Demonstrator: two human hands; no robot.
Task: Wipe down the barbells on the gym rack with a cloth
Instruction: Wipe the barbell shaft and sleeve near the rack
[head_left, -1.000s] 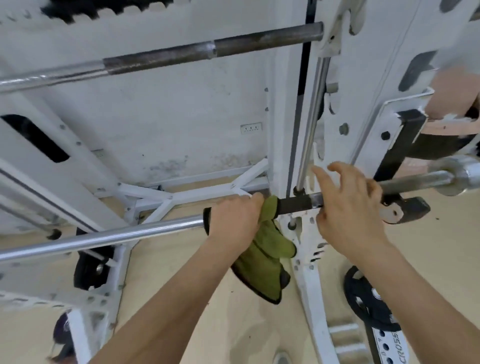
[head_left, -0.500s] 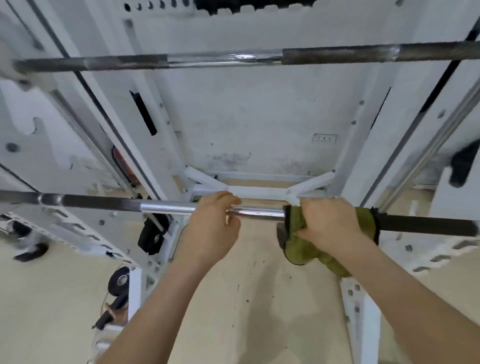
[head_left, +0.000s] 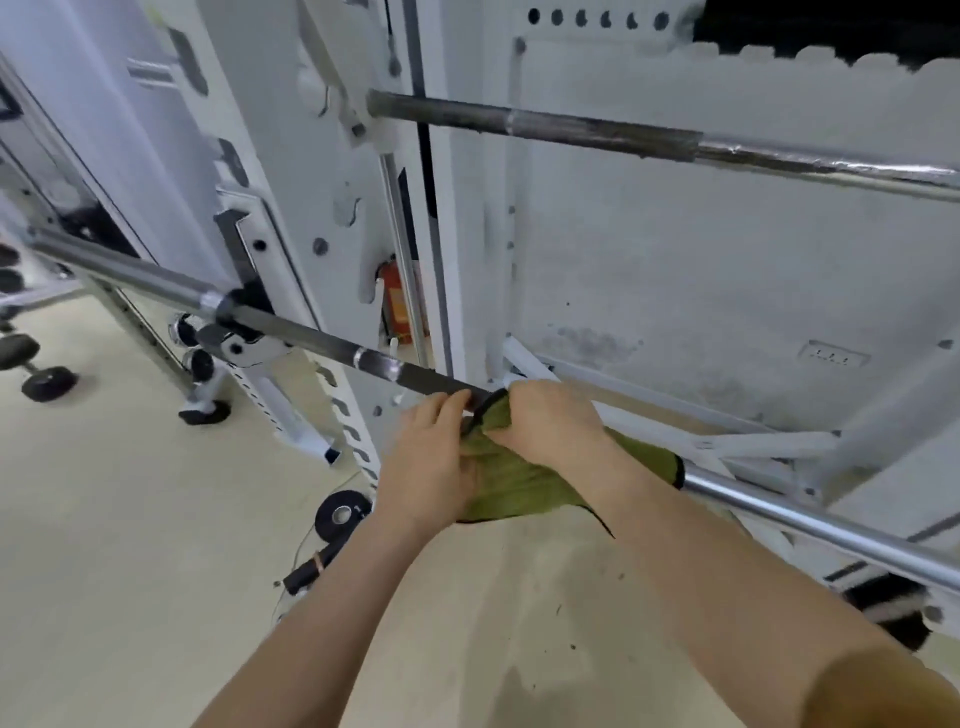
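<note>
A lower barbell (head_left: 322, 340) runs across the white rack from the left hook down to the right edge. A green cloth (head_left: 514, 480) with a dark hem is wrapped over the bar at mid-frame. My right hand (head_left: 545, 421) grips the cloth around the bar. My left hand (head_left: 431, 457) sits just left of it, fingers curled on the cloth's edge and the bar. An upper barbell (head_left: 623, 132) lies higher on the rack, dark at its left part and shiny toward the right.
White rack uprights (head_left: 291, 171) stand behind the bars. A dumbbell (head_left: 31, 364) lies on the beige floor at far left. A small black weight plate (head_left: 340, 514) and a cable lie on the floor below my left hand. A red extinguisher (head_left: 395, 301) stands behind the rack.
The view has swung left. My right hand has slid the cloth leftward along the lower bar, and my left hand has come over to meet the cloth's edge.
</note>
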